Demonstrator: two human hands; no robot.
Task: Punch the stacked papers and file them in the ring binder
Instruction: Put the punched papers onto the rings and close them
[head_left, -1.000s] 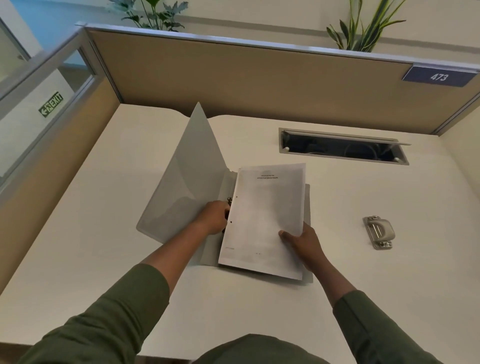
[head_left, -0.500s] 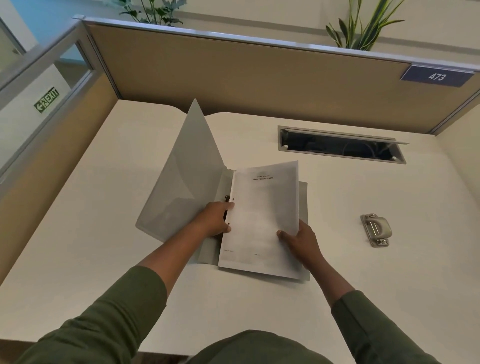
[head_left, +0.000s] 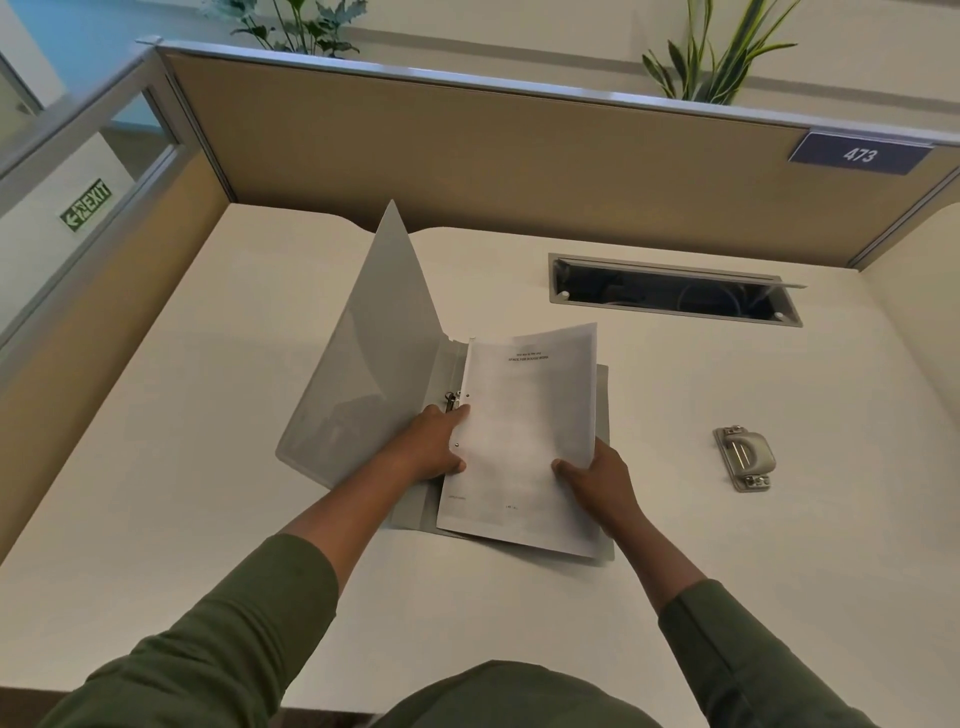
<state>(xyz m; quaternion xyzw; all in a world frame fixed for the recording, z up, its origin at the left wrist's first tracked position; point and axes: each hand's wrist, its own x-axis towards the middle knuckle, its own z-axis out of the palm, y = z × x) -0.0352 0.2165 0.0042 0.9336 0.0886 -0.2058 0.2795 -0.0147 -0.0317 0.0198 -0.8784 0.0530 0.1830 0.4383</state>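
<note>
The papers (head_left: 524, 441) already have holes, and the punch (head_left: 745, 457) lies aside on the counter (head_left: 727, 571). Both hands, left hand (head_left: 434, 444) and right hand (head_left: 597, 480), grip the stack over the open binder (head_left: 363, 364). I judge that threading on the rings (head_left: 450, 401) is left.

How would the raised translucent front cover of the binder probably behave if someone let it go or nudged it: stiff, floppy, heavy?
The front cover looks thin and translucent, so it is probably light and somewhat flexible. It stands tilted on its hinge edge beside the left hand, so a nudge would likely swing it down. The stacked papers curl upward at the far edge, suggesting they flop more than the cover.
</note>
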